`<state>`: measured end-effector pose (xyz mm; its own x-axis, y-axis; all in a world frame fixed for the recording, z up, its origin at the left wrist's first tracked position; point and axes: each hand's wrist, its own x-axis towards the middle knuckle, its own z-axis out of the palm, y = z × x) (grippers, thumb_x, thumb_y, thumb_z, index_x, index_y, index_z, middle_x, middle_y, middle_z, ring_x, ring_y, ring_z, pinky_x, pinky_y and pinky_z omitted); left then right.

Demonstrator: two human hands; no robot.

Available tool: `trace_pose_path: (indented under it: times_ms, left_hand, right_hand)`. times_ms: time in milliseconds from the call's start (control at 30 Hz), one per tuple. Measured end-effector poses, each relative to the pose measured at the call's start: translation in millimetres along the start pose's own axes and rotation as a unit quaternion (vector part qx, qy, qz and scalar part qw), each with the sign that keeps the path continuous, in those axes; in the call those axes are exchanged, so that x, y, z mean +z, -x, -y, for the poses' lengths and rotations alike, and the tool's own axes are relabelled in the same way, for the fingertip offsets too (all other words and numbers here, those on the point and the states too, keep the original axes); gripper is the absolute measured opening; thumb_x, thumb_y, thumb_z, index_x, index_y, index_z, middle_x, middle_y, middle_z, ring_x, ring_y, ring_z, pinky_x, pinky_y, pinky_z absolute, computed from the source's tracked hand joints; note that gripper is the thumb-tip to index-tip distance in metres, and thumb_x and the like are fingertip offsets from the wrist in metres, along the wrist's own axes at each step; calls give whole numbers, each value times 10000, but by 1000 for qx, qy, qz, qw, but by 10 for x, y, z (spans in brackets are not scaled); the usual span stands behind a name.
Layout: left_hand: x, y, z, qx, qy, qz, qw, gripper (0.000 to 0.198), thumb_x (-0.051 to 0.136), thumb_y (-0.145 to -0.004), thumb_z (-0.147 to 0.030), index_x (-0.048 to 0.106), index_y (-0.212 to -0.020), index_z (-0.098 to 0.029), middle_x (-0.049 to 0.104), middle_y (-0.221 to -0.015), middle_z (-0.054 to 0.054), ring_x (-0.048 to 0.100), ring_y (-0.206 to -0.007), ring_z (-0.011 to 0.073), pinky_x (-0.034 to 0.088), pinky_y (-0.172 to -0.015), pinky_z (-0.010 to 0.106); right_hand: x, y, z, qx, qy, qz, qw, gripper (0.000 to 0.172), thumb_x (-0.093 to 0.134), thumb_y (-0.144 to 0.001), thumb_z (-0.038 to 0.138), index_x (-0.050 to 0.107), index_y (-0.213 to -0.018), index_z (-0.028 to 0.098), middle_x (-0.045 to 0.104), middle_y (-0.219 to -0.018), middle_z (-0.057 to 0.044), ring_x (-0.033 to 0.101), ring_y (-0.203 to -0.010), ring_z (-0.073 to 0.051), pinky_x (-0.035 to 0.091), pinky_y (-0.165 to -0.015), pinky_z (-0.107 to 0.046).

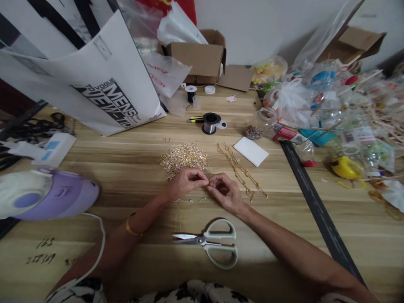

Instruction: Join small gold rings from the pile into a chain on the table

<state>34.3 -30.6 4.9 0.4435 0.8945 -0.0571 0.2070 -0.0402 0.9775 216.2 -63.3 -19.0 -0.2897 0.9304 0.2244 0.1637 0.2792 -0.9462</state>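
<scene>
My left hand (188, 180) and my right hand (227, 193) meet fingertip to fingertip just in front of a pile of small gold and clear beads (183, 158). Both are closed in a pinch. Whatever lies between the fingertips is too small to make out. A short silver-coloured chain (190, 200) with a larger piece in its middle lies just below the hands. To the right of my right hand, gold beaded chains (241, 171) stretch across the table. Nearer to me rest scissors with pale handles (205, 240), their blades pointing left and slightly apart.
Behind the beads stand a wire spool (211, 123), a black thread spool (190, 95) and a cardboard box (198, 57). A folded white paper (251, 151) lies right of them. Plastic bottles and bags (328, 97) crowd the right; a purple-white appliance (59, 194) and paper bag (123, 80) stand left.
</scene>
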Motion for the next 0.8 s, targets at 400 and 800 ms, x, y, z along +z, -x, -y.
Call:
trace_pose_path:
  times_ms: [400,800]
  left_hand:
    - [-38,-11,-33,15,16,-3,1000,131,678,-726,-250,680,-716,-119,657,-704,37,587,-667,127,444,-637,227]
    - [-41,4,-13,34,-28,-17,999,92,667,-725,-208,680,-720,-117,682,-715,34,606,-669,123,468,-644,221]
  right_hand:
    - [4,-10,-6,24,-18,12,999,156,643,-804,297,582,-865,167,551,-657,16,466,-534,-93,370,-489,-212]
    - [-38,-49,35,-35,41,5,999,162,600,-850,317,630,-811,162,606,-756,-47,550,-692,-154,435,-615,-269]
